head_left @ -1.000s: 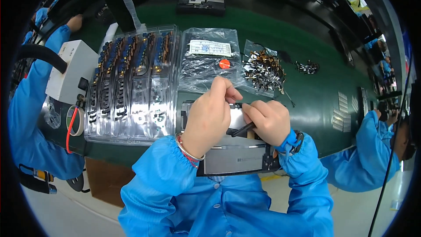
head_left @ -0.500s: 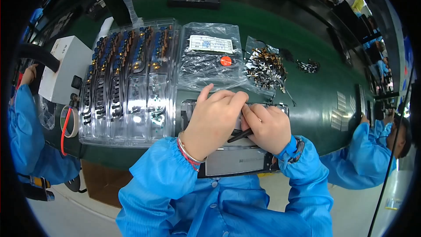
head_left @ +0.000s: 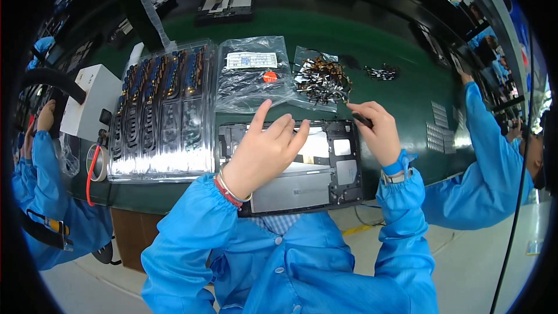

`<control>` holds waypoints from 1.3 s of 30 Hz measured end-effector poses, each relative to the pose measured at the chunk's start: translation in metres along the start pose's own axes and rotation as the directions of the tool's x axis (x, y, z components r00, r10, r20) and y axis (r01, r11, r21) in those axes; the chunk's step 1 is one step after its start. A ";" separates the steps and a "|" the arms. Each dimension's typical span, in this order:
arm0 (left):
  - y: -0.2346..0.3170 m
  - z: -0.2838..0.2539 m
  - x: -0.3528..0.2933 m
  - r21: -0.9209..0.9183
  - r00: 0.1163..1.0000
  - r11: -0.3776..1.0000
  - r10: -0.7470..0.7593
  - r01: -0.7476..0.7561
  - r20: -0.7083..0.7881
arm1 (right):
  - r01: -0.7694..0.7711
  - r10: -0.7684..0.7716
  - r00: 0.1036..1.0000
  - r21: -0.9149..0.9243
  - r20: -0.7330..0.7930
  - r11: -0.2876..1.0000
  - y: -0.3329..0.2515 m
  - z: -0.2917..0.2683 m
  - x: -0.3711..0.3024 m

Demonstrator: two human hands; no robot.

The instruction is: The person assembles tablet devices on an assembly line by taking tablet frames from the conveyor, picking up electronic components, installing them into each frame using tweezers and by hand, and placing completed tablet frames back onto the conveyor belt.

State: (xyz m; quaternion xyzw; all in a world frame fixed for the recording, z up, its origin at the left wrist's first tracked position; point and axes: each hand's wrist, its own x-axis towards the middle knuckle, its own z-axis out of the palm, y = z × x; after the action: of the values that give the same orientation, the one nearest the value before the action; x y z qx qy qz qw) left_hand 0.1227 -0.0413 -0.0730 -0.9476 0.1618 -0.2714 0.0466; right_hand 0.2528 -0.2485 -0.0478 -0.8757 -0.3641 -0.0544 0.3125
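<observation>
A black tablet-like device [head_left: 293,192] with its inside exposed lies flat at the front edge of the table. Over its left half my left hand [head_left: 263,152] hovers with fingers spread and nothing held. My right hand [head_left: 381,135] pinches a pair of black tweezers [head_left: 361,119] just beyond the device's far right corner. The tweezers point toward a pile of small cable parts [head_left: 322,81] on a clear bag; whether their tips grip anything is too small to tell.
Left of the device sits a clear tray [head_left: 160,168] of flex parts. A labelled plastic bag [head_left: 247,90] lies behind the device. To the right are a small dark pile [head_left: 382,72] and silver sheets [head_left: 440,128]. A white box [head_left: 93,102] stands at left. Co-workers sit on both sides.
My hands have come apart: the left one has opened over the device, the right has moved right and away with the tweezers toward the cable pile. The view has also shifted.
</observation>
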 end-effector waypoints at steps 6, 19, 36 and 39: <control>-0.001 -0.001 -0.001 -0.191 0.995 0.977 -0.100 0.098 -0.002 | -0.229 0.236 0.949 -0.055 0.209 0.972 -0.001 0.016 0.036; -0.020 -0.014 -0.003 -0.316 0.972 0.939 -0.067 0.137 0.224 | -0.258 0.322 0.947 0.548 -0.021 0.796 -0.023 0.004 -0.021; -0.022 -0.020 0.026 -0.157 0.954 0.975 0.193 -0.160 0.228 | -0.210 0.238 0.958 0.172 -0.163 0.963 -0.016 0.021 -0.031; -0.021 -0.021 0.032 -0.203 0.908 0.929 0.351 -0.308 0.227 | -0.194 0.213 0.962 0.124 -0.170 0.973 -0.017 0.020 -0.031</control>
State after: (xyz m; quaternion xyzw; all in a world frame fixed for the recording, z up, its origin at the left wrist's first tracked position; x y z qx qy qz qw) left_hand 0.1429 -0.0325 -0.0352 -0.9343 0.3340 -0.1192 0.0352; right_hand 0.2161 -0.2459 -0.0652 -0.8819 -0.2443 -0.0823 0.3947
